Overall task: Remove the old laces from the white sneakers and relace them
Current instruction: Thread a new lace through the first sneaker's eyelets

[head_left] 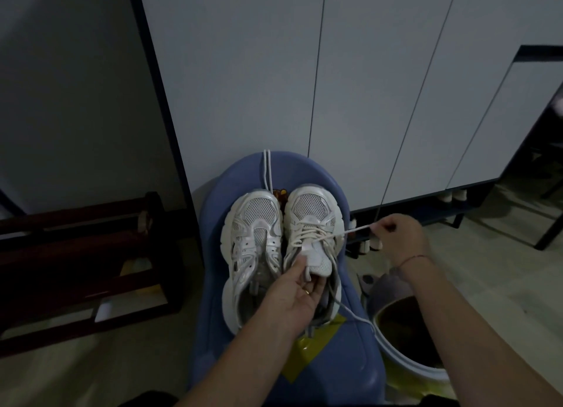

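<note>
Right hand (396, 239) pinches the lace (356, 230), which runs taut sideways from the laced sneaker (310, 211). Left hand (292, 300) grips its tongue (316, 257). Sneaker sits beside the unlaced sneaker (256, 224) on the blue seat (353, 355). Lace is soft and light and probably drags in the eyelets; grip near the tip.

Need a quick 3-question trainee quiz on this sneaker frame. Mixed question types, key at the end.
1. True or false: both sneakers are laced.
2. The right hand pinches: A) the lace B) a shoe tongue C) the chair edge.
3. Fill in: the left hand grips the ____ sneaker (laced/unlaced).
Key: 1 false, the unlaced sneaker sits beside the laced sneaker; 2 A; 3 laced.
</note>
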The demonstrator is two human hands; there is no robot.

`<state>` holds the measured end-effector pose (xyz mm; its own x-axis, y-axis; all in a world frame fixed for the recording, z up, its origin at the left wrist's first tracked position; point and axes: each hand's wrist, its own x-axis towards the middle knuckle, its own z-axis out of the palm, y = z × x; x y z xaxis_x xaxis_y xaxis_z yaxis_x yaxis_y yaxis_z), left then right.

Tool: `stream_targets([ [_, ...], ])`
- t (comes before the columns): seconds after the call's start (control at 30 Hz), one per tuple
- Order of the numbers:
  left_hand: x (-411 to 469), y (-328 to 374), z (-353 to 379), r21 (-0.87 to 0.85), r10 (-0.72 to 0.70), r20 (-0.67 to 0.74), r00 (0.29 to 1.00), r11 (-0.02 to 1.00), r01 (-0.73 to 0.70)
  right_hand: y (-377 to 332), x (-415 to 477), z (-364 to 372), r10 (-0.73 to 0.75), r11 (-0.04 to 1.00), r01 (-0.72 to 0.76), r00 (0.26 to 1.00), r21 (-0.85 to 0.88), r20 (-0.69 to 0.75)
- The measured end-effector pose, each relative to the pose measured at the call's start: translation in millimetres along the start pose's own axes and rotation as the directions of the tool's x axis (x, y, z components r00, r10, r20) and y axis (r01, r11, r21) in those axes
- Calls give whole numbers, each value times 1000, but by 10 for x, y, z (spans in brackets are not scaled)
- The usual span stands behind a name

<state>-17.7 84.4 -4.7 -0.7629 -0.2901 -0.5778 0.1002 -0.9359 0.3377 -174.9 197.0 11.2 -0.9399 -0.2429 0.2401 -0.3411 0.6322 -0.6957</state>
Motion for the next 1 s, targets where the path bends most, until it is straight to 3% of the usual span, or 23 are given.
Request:
stream_targets([
  [0.1,1,0,13,-8,-3,-6,1000,1000,3,-101,-72,80,-129,991,123,984,56,127],
  [0.23,-29,-5,28,4,-13,17,1000,1000,12,-312,-272,248,-342,938,307,894,160,288],
  [0.63,-31,-22,18,68,-15,8,1000,998,14,-331,-275,320,-316,946,324,904,23,288],
  [0.73,-31,-18,25,32,2,-9,1000,999,-2,-192,-135,233,-183,980,190,978,-65,96],
  [0.8,-35,-22,32,23,13,-19,1000,1000,-12,-106,-83,189,-102,991,108,991,-74,81],
  [0.87,-37,-26,34,28,16,-22,1000,1000,-15,-86,-99,186,-48,994,65,981,-85,187],
  [0.93,-42,-22,31,35,16,-15,1000,999,-16,-110,-199,207,71,995,-91,934,44,349],
  [1.0,-41,-17,28,38,18,-11,1000,999,-17,-119,-345,222,264,889,-426,773,165,577],
])
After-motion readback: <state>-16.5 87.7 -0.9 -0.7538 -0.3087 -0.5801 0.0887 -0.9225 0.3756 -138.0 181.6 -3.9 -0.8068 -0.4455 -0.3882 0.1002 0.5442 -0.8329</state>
